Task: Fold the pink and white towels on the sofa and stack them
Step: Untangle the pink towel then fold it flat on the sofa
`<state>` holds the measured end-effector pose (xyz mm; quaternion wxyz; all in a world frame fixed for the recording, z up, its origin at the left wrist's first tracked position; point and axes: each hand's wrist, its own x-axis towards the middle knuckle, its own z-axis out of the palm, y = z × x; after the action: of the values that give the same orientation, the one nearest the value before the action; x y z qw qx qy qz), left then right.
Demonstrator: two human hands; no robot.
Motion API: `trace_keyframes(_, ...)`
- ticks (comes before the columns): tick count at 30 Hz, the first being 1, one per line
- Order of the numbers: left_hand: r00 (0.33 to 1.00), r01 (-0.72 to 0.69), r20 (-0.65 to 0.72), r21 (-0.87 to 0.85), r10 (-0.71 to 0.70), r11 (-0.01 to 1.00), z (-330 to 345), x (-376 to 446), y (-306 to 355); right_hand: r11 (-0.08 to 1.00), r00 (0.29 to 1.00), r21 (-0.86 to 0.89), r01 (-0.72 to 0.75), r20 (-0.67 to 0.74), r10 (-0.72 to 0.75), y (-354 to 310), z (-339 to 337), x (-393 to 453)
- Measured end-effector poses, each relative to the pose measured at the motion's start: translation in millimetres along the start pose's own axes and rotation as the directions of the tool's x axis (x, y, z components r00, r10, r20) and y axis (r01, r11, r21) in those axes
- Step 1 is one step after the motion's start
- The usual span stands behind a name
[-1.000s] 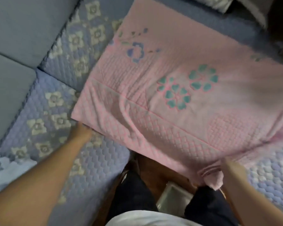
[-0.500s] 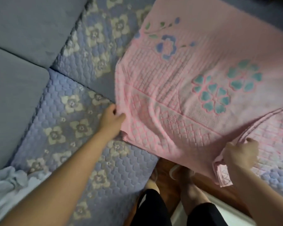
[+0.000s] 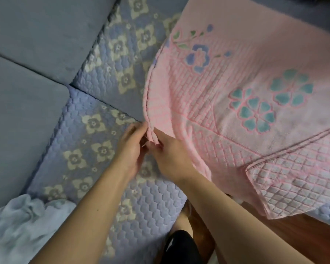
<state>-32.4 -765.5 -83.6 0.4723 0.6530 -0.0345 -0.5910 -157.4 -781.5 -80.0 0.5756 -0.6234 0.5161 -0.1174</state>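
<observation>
So a moment ago the two hands were far apart, each on its own near corner of the pink towel (image 3: 227, 96), and now the right hand (image 3: 171, 159) has carried its corner all the way over to meet the left hand (image 3: 131, 147). Both corners are together at the towel's left edge, so I'd say that's the first fold basically made (the doubled edge shows right where the fingers meet).

Both hands are pinching that stacked pink edge, fingers curled onto it, the left one from the left side and the right one from just beside it, knuckles up. The forearms come in from the near side and converge there.

The towel lies on the sofa (image 3: 36, 54), over the quilted cover (image 3: 103, 149), with a flap hanging off the near right edge that looks like it needs squaring up. The white towel (image 3: 17, 225) sits crumpled at the near left, not folded yet, well apart from the hands.
</observation>
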Motion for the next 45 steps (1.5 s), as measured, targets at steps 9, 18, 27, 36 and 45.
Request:
trace_keyframes(9, 0.972, 0.07, -0.233, 0.221, -0.017, 0.973, -112.0, 41.7, -14.2, 0.988, 0.984, -0.108, -0.107, 0.134, 0.121, 6.2, 95.2, 42.9)
trace_keyframes(18, 0.956, 0.151, -0.285, 0.277, -0.069, 0.949, -154.3, 96.3, -56.7, 0.969, 0.964, -0.228, -0.1, 0.221, 0.151, 16.3, 135.4, 87.2)
trace_keyframes(27, 0.971, 0.037, -0.231, 0.398, 0.061, 0.917, -173.7, 101.8, -78.4, 0.394, 0.791, -0.705, 0.59, 0.603, -0.105, 22.2, 107.7, 174.6)
trace_keyframes(36, 0.988, 0.029, -0.156, 0.2, 0.002, 0.979, -187.9, 98.8, -77.1, 0.34, 0.574, -0.484, 0.807, 0.777, -0.258, 23.5, 137.0, 196.7)
trace_keyframes(45, 0.988, 0.064, -0.15, 0.116, -0.046, 0.991, -186.6, 100.9, -75.2, 0.518, 0.745, -0.578, 0.63, 0.637, -0.195, 33.6, 157.0, 195.4)
